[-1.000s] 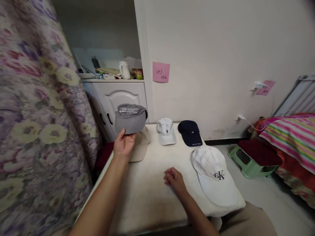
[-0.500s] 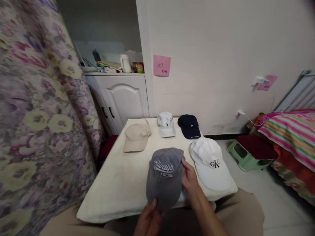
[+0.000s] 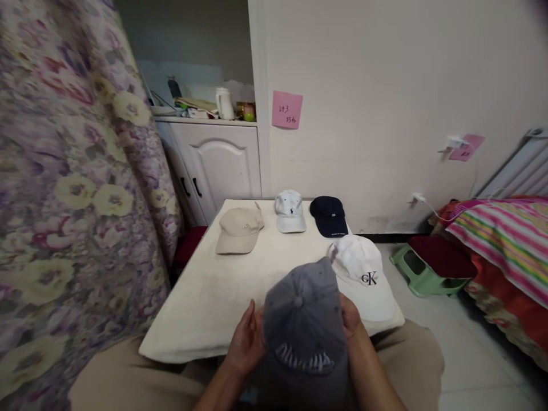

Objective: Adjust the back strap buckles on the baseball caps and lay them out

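The gray cap [image 3: 302,308] had just been tipped over: half a second earlier its lettered front was faced upward, with the brim pinched by the left hand [image 3: 246,341]; now the crown was turned to view, the lettering was left low, and the left hand had been shifted to the cap's side. Thus the cap was being turned in the air between the hands, not set down. Its far edge was grasped by the right hand [image 3: 351,318]; whether the left was closed on it could not be told, its fingertips being hidden.

Beyond the left hand, a beige cap [image 3: 240,228] was seen on the pale-covered table [image 3: 197,314]; farther off, a light cap [image 3: 291,211] and a navy cap [image 3: 329,217]. Just beyond the right hand, a white cap [image 3: 363,260] was partly covered from view. The room was bounded by a flowered curtain [image 3: 77,240] left of the hands and striped bedding [image 3: 505,231] well to their right.
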Demonstrator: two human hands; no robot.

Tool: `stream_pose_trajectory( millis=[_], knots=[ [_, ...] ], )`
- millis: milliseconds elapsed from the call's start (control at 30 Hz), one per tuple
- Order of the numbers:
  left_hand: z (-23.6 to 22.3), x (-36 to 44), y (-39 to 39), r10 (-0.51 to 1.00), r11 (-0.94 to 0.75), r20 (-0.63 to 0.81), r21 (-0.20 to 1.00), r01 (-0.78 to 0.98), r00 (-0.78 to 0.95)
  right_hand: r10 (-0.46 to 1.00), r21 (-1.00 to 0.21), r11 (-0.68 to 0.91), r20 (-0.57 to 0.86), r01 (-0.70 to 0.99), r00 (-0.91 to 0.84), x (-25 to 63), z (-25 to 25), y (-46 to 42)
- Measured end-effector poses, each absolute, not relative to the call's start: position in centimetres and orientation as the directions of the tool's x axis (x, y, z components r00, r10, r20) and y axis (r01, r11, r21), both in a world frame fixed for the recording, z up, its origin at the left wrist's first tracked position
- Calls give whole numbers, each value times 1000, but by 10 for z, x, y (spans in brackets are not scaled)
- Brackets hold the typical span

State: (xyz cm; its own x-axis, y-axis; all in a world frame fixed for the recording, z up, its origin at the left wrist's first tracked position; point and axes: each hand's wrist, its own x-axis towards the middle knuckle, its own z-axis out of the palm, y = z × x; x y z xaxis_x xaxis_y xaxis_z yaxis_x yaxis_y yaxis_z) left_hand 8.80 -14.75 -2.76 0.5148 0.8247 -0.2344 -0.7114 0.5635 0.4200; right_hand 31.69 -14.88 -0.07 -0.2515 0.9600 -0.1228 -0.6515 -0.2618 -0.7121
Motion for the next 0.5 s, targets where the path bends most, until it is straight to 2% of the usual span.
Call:
stream_pose_trajectory(
  millis=[100, 167, 333, 500],
  knots=[
    [-11, 86, -144, 742, 666, -286, 416, -619, 606, 944, -723, -284, -96, -630, -315, 316, 10, -153],
    [-7, 81, -143, 752, 655, -291, 423, -625, 591, 947, -708, -276, -83, -650, -312, 315, 14, -154],
    [-11, 72, -147, 828, 558, -263, 457, -692, 495, 977, -677, -194, -69, -710, -201, 315, 16, -153],
    [-11, 77, -148, 922, 386, -216, 591, -708, 322, 990, -692, -132, -59, -710, -127, 316, 18, -145]
  ],
)
